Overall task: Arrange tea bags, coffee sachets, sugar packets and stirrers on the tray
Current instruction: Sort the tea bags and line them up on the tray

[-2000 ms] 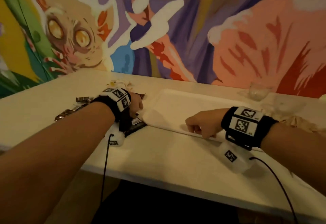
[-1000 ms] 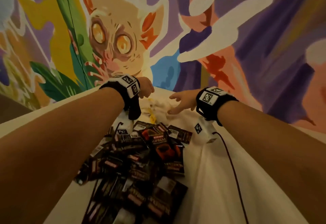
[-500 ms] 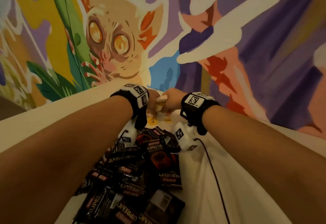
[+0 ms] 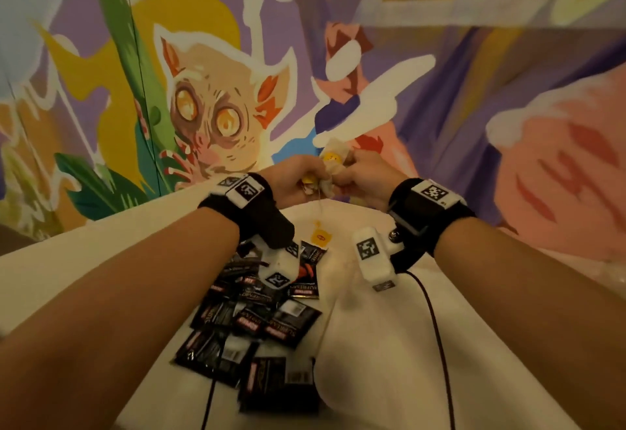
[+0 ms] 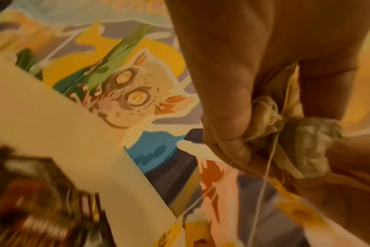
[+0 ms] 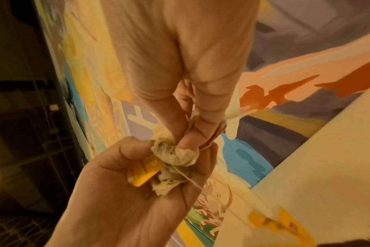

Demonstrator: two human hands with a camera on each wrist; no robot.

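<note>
tea bags (image 6: 171, 155) bunched between hands; head view adds coffee sachets (image 4: 257, 314).

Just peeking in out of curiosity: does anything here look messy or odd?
Yes. Both hands, left hand and right hand, hold a crumpled, tangled clump of tea bags, with one string and its yellow tag dangling loose. The dark coffee sachets lie in a jumbled heap beside the white tray, not on it.

Coffee sachets (image 4: 257, 321) heaped along the tray's (image 4: 379, 345) left edge block that side; tray surface toward the table's (image 4: 84, 267) right edge lies bare.
</note>
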